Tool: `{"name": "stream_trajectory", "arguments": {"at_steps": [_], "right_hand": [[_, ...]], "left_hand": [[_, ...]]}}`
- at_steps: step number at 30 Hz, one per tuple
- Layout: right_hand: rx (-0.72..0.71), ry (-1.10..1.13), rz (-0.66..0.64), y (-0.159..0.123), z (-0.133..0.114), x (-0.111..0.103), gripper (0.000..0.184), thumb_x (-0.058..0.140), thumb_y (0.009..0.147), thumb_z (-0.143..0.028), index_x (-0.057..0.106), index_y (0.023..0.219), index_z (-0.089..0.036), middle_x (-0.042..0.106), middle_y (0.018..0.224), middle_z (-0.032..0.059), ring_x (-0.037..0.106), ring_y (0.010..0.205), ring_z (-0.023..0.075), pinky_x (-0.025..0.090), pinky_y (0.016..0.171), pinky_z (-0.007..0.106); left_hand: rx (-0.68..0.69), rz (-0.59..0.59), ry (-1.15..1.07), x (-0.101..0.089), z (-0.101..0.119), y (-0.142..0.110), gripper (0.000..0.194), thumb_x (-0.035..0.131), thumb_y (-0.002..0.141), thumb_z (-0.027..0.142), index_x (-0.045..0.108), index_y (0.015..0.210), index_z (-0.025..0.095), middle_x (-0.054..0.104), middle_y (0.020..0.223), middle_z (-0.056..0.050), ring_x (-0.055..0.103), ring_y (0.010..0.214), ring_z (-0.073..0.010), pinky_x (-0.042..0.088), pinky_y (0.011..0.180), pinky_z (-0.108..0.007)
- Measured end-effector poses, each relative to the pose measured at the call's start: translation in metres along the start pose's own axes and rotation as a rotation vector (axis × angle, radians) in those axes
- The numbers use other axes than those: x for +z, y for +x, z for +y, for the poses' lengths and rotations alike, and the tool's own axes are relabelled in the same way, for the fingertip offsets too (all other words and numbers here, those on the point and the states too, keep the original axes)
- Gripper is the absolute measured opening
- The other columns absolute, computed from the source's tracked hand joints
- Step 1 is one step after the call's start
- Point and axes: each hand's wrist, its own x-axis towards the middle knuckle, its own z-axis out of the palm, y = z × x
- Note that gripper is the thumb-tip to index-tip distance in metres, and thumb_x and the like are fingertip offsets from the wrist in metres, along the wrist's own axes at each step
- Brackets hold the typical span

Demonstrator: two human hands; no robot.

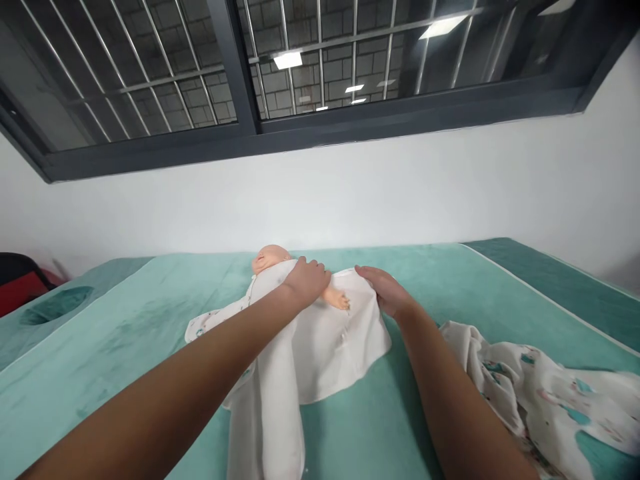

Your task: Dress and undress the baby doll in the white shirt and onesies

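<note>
A baby doll [273, 256] lies on its back on the green padded surface, its head toward the wall. A white baby garment [330, 360] with a small print on its outer side is under and around it, opened out with the plain inside showing. My left hand [306, 283] is curled over the doll's middle, beside a small bare limb [337, 298] that sticks out over the cloth; the fingertips are partly hidden. At the garment's far right corner, my right hand [384, 291] pinches the edge between thumb and fingers.
A crumpled white printed cloth [540, 393] lies at the right, near my right forearm. The green padded bed [135, 320] meets a white wall [320, 200] below a dark-framed window [320, 130]. A red and black object [23, 283] stands at the far left.
</note>
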Motion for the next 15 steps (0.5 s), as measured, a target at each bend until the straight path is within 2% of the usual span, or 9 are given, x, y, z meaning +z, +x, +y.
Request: {"name": "stream_trajectory", "arguments": {"at_steps": [4, 8, 11, 13, 15], "right_hand": [[-0.019, 0.271, -0.078, -0.004, -0.012, 0.006, 0.042, 0.061, 0.077, -0.059, 0.059, 0.086, -0.018, 0.068, 0.081, 0.0065, 0.063, 0.072, 0.02, 0.05, 0.068, 0.03], [-0.058, 0.523, -0.094, -0.009, -0.024, 0.025, 0.034, 0.074, 0.071, -0.046, 0.057, 0.082, -0.019, 0.062, 0.068, -0.0018, 0.056, 0.059, 0.013, 0.046, 0.061, 0.026], [-0.084, 0.484, -0.148, -0.015, -0.033, 0.036, 0.031, 0.074, 0.072, -0.041, 0.059, 0.089, -0.02, 0.064, 0.075, -0.002, 0.059, 0.065, 0.0133, 0.047, 0.066, 0.027], [-0.112, 0.408, -0.211, -0.018, -0.037, 0.04, 0.031, 0.072, 0.074, -0.04, 0.061, 0.096, -0.021, 0.066, 0.086, -0.0003, 0.061, 0.074, 0.0148, 0.047, 0.071, 0.027], [-0.164, 0.31, -0.261, -0.022, -0.042, 0.045, 0.03, 0.07, 0.077, -0.037, 0.06, 0.1, -0.021, 0.065, 0.096, 0.0005, 0.061, 0.085, 0.0159, 0.046, 0.076, 0.028]], "left_hand": [[-0.194, 0.057, -0.098, 0.015, 0.014, 0.016, 0.031, 0.059, 0.076, 0.006, 0.057, 0.107, 0.009, 0.063, 0.107, -0.021, 0.057, 0.106, -0.034, 0.032, 0.094, -0.051], [-0.244, 0.152, -0.324, 0.028, 0.026, 0.031, 0.036, 0.059, 0.078, 0.019, 0.055, 0.112, 0.007, 0.061, 0.111, -0.022, 0.058, 0.104, -0.0327, 0.038, 0.093, -0.049], [-0.167, 0.203, -0.549, 0.031, 0.02, 0.035, 0.026, 0.053, 0.081, 0.022, 0.058, 0.105, 0.014, 0.067, 0.1, -0.01, 0.062, 0.092, -0.0231, 0.046, 0.082, -0.036], [-0.111, 0.246, -0.672, 0.029, 0.008, 0.032, 0.019, 0.05, 0.081, 0.021, 0.061, 0.095, 0.015, 0.068, 0.09, -0.004, 0.062, 0.083, -0.018, 0.047, 0.074, -0.029], [-0.094, 0.293, -0.754, 0.025, -0.009, 0.025, 0.014, 0.051, 0.078, 0.019, 0.061, 0.087, 0.015, 0.067, 0.082, -0.002, 0.061, 0.076, -0.016, 0.047, 0.068, -0.026]]}}
